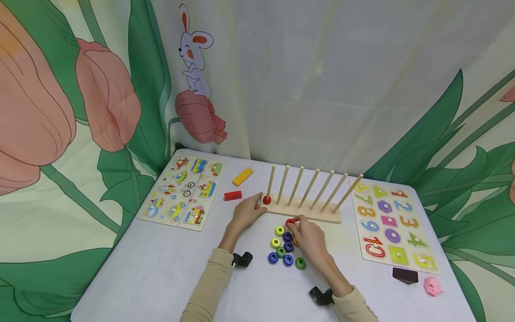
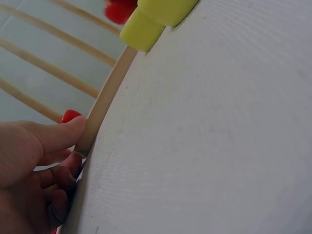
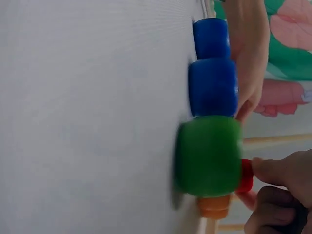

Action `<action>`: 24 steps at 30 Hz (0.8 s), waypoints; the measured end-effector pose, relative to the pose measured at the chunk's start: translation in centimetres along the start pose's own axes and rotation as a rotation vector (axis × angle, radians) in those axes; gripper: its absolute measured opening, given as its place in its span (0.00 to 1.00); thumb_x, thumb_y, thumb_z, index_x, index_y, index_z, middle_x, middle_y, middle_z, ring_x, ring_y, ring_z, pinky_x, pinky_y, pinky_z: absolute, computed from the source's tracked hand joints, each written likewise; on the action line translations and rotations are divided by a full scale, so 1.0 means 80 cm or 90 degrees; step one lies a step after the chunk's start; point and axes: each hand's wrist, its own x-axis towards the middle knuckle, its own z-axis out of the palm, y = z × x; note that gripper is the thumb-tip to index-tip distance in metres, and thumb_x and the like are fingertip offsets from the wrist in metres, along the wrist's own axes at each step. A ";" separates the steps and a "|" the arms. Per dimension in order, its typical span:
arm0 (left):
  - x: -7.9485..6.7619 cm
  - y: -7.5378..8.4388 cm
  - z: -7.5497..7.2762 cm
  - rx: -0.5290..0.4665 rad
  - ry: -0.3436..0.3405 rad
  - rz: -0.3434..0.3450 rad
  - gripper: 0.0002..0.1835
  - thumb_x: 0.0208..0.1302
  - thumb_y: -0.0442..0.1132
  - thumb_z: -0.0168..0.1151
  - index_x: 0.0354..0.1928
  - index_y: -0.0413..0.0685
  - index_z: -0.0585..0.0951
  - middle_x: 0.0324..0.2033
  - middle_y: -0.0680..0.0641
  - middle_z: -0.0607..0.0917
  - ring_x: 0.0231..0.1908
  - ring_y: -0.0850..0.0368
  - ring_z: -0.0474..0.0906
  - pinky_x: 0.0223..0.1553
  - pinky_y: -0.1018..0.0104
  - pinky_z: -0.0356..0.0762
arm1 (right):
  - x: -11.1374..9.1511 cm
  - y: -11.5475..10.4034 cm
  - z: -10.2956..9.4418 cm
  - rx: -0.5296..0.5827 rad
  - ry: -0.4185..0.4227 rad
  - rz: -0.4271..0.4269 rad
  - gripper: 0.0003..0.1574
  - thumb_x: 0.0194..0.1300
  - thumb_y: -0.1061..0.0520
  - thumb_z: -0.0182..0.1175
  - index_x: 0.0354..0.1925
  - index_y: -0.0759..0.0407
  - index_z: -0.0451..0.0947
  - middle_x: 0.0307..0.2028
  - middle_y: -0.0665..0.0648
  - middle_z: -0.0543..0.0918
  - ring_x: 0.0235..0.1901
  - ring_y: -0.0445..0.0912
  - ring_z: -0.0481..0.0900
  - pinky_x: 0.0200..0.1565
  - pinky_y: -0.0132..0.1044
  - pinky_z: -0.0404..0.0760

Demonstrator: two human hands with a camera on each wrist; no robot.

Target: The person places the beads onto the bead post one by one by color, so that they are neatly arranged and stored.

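Observation:
A wooden peg stand [image 1: 306,213] with several upright pegs stands at mid-table. One red ring [image 1: 267,201] sits at the foot of its leftmost peg. My left hand [image 1: 245,213] grips the left end of the base, its thumb [image 2: 63,134] against the wood beside that ring. Between thumb and fingertips, my right hand [image 1: 311,239] pinches another red ring [image 3: 247,175], just in front of the stand. Loose rings lie below it: yellow ones [image 1: 275,243], blue ones [image 1: 272,257], green ones [image 1: 300,263], and an orange ring [image 3: 214,206] partly hidden by my right hand in the head view.
A vehicle puzzle board [image 1: 177,192] lies at the left, and a number puzzle board [image 1: 396,228] at the right. Yellow [image 1: 242,176] and red [image 1: 233,196] blocks lie left of the stand. A dark block [image 1: 405,275] and a pink pig toy [image 1: 432,286] are near the right edge.

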 end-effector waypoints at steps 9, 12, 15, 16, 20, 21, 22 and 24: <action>-0.001 -0.002 -0.002 -0.001 0.002 0.001 0.34 0.60 0.52 0.65 0.67 0.49 0.69 0.19 0.56 0.74 0.18 0.61 0.67 0.20 0.68 0.61 | 0.017 -0.080 -0.076 0.083 0.123 -0.141 0.24 0.70 0.44 0.53 0.52 0.61 0.73 0.15 0.47 0.67 0.10 0.40 0.61 0.13 0.33 0.59; -0.002 -0.003 -0.002 -0.007 0.006 0.000 0.34 0.60 0.52 0.65 0.67 0.50 0.70 0.19 0.55 0.74 0.18 0.61 0.67 0.20 0.67 0.61 | 0.036 -0.110 -0.104 0.105 0.175 -0.190 0.24 0.70 0.44 0.52 0.53 0.61 0.73 0.16 0.47 0.67 0.10 0.40 0.60 0.13 0.35 0.59; -0.003 -0.003 -0.001 -0.005 0.004 -0.001 0.34 0.60 0.52 0.65 0.67 0.50 0.69 0.20 0.55 0.74 0.19 0.61 0.67 0.21 0.67 0.62 | 0.058 -0.132 -0.118 0.102 0.194 -0.217 0.26 0.71 0.43 0.51 0.54 0.61 0.72 0.16 0.48 0.68 0.09 0.41 0.61 0.13 0.36 0.60; -0.003 -0.003 0.000 -0.005 0.001 -0.001 0.34 0.60 0.52 0.65 0.67 0.50 0.69 0.20 0.55 0.74 0.19 0.61 0.67 0.21 0.67 0.63 | 0.065 -0.137 -0.120 0.098 0.191 -0.217 0.26 0.71 0.42 0.51 0.54 0.62 0.72 0.16 0.48 0.69 0.09 0.41 0.61 0.12 0.36 0.60; -0.002 -0.003 0.002 -0.005 -0.002 0.009 0.34 0.60 0.53 0.64 0.67 0.50 0.69 0.20 0.55 0.74 0.20 0.61 0.68 0.21 0.66 0.63 | 0.088 -0.147 -0.119 0.061 0.161 -0.192 0.27 0.71 0.42 0.51 0.54 0.62 0.72 0.16 0.48 0.70 0.09 0.42 0.63 0.13 0.36 0.61; -0.001 -0.003 0.003 -0.004 -0.002 0.011 0.34 0.60 0.53 0.64 0.67 0.50 0.69 0.20 0.55 0.74 0.20 0.61 0.68 0.21 0.66 0.63 | 0.092 -0.149 -0.118 0.051 0.151 -0.185 0.27 0.70 0.42 0.51 0.53 0.62 0.72 0.16 0.49 0.70 0.09 0.42 0.63 0.13 0.37 0.61; 0.000 -0.003 0.002 -0.006 -0.001 0.012 0.34 0.60 0.53 0.64 0.67 0.50 0.69 0.20 0.55 0.74 0.20 0.61 0.68 0.21 0.66 0.63 | 0.096 -0.149 -0.116 0.041 0.142 -0.179 0.26 0.70 0.42 0.52 0.53 0.62 0.72 0.15 0.49 0.70 0.09 0.42 0.62 0.13 0.36 0.61; 0.002 -0.002 0.001 -0.001 0.003 0.009 0.34 0.60 0.53 0.64 0.67 0.50 0.70 0.20 0.54 0.74 0.20 0.60 0.68 0.21 0.66 0.63 | 0.100 -0.151 -0.112 0.027 0.133 -0.174 0.26 0.70 0.42 0.52 0.53 0.62 0.73 0.15 0.50 0.69 0.09 0.42 0.61 0.13 0.36 0.60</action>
